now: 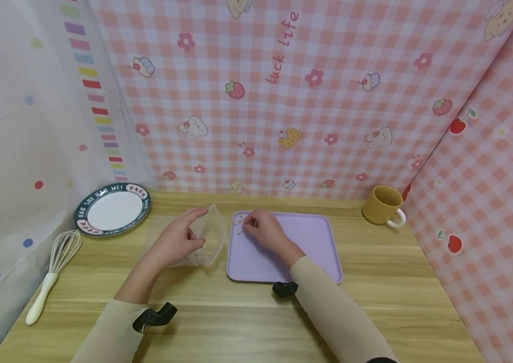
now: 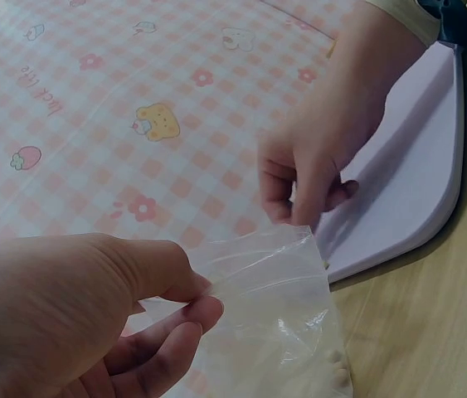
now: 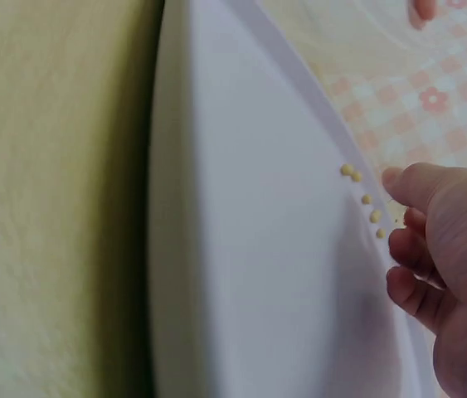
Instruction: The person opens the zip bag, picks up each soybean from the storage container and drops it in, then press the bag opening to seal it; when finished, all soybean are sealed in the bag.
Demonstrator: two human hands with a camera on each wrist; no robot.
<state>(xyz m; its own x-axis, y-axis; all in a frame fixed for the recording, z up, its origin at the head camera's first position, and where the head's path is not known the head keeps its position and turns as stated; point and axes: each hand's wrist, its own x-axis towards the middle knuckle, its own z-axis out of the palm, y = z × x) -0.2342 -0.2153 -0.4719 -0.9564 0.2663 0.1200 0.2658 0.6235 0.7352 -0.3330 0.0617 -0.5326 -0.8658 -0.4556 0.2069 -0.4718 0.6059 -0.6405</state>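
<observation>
My left hand (image 1: 174, 239) pinches the upper edge of a clear plastic bag (image 2: 258, 332) between thumb and fingers. Several small pale yellow beans (image 2: 338, 365) sit low in the bag. The bag's mouth faces a shallow lilac tray (image 1: 303, 232) to its right. Over the tray's far left corner is my right hand (image 1: 265, 230), fingers bent and pointing down. Several loose beans (image 3: 367, 199) lie along the tray's edge beside its fingertips. In the right wrist view, a gap shows between that thumb and the fingers, with nothing visible in it.
A plate with a dark patterned rim (image 1: 88, 229) leans at the back left, with a white-handled whisk (image 1: 47, 290) in front of it. At the back right stands a yellow mug (image 1: 381, 205). Patterned cloth walls (image 1: 261, 116) border the wooden table (image 1: 220, 322).
</observation>
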